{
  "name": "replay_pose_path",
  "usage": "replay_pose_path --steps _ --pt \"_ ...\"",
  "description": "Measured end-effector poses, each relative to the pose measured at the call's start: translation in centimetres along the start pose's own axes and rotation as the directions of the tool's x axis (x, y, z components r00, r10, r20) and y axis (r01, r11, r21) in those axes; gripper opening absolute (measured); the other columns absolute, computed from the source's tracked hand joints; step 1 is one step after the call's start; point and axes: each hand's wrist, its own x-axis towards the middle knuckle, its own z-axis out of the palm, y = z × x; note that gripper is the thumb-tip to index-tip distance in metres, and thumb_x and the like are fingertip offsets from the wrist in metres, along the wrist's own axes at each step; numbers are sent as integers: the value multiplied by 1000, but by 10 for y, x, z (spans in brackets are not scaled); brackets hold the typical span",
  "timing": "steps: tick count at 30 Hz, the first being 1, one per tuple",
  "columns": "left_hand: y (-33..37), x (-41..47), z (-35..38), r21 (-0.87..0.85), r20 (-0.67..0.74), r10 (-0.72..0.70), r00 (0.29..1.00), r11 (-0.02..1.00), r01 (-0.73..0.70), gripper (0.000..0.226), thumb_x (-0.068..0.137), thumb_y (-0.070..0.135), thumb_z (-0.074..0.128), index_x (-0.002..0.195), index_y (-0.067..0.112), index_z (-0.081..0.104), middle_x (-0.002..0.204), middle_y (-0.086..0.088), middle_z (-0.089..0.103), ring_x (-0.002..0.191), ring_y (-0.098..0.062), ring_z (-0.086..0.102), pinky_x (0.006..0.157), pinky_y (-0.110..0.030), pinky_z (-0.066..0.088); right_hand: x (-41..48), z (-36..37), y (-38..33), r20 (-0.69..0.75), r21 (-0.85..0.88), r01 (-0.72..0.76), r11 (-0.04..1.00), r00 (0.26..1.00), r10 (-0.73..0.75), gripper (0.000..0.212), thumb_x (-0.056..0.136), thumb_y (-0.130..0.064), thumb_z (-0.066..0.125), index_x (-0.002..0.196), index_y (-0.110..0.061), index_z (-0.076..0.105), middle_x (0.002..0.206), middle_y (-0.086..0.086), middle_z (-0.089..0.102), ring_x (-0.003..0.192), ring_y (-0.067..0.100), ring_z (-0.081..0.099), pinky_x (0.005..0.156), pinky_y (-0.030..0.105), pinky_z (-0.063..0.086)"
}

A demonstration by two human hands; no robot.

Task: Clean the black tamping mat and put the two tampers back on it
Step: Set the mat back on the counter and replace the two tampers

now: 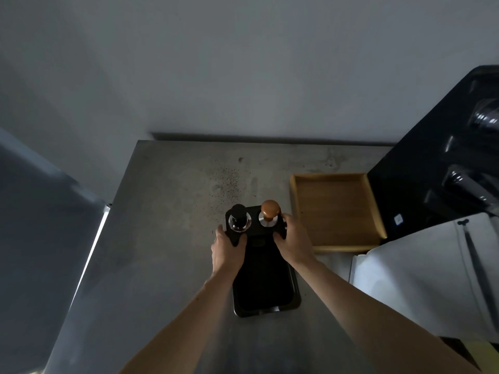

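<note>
- Tamping mat (263,282), black, at centre frame on grey counter (167,238); far end carrying black-handled tamper (238,217) and wooden-handled tamper (270,214), both upright.
- Left hand (226,247) closed on mat's left edge; right hand (293,242) closed on its right edge, beside wooden tray (337,211).
- Loose coffee grounds (226,182) scattered just above mat.
- Advised: grip level, both sides even, to avoid toppling tampers; judged better to remove tampers before wiping.
</note>
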Motion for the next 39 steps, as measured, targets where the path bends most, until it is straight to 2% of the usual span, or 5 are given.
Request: replay_pose_path --steps 6,23,29,33,39 --pt "10 -1 3 16 -18 -23 1000 1000 24 39 85 28 64 122 16 59 106 -11 69 98 -32 65 87 -47 56 4 -4 0 20 -90 47 995 999 -45 23 91 -5 62 114 -10 64 99 7 69 92 21 66 80 43 56" --pt "65 69 25 -30 47 61 997 998 -60 24 83 31 62 102 16 65 88 -4 67 84 -22 65 71 -33 53 72 -26 14 -123 -219 -15 976 992 -12 20 93 -14 63 113 -12 62 102 6 65 92 21 63 76 36 54" --pt "79 90 37 -26 65 79 995 997 -78 31 81 35 62 107 17 63 95 -4 68 88 -23 65 80 -39 56 95 -34 18 -135 -183 -23 983 991 -2 25 93 -9 63 118 -9 61 112 10 64 105 25 61 88 36 50" --pt "86 100 39 -11 98 77 992 997 -76 35 82 35 62 112 18 62 100 -4 66 91 -23 63 72 -33 48 105 -39 19 -105 -160 -64 985 993 47 24 92 -11 65 116 -8 63 112 9 66 108 25 61 92 38 50" --pt "76 92 44 94 186 108 977 987 -127 65 88 23 64 146 16 35 127 -13 60 98 -24 59 69 -29 46 93 -39 20 -80 -190 -36 981 997 21 21 95 -8 58 116 -8 61 113 8 65 105 22 61 89 34 51"
